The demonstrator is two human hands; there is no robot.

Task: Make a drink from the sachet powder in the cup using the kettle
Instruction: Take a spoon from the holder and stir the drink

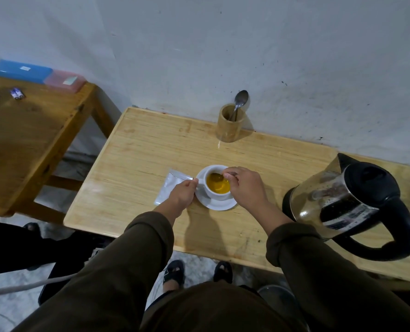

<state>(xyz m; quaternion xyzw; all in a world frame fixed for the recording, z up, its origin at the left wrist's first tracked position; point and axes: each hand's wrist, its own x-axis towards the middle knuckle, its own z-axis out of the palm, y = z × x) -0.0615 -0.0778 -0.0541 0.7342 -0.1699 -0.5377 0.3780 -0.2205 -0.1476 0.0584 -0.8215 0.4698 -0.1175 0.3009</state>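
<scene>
The white cup (217,185) stands on its saucer (219,204) on the worktop (139,149), full of yellow drink. My right hand (243,185) pinches a spoon (217,176) dipped in the cup. My left hand (183,194) seems closed on the cup's handle. The sachet (169,186) lies left of the cup, the kettle (350,202) right.

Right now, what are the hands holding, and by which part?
The right hand pinches a spoon by its handle end, bowl in the orange drink. The left hand grips the white cup at its handle.
</scene>
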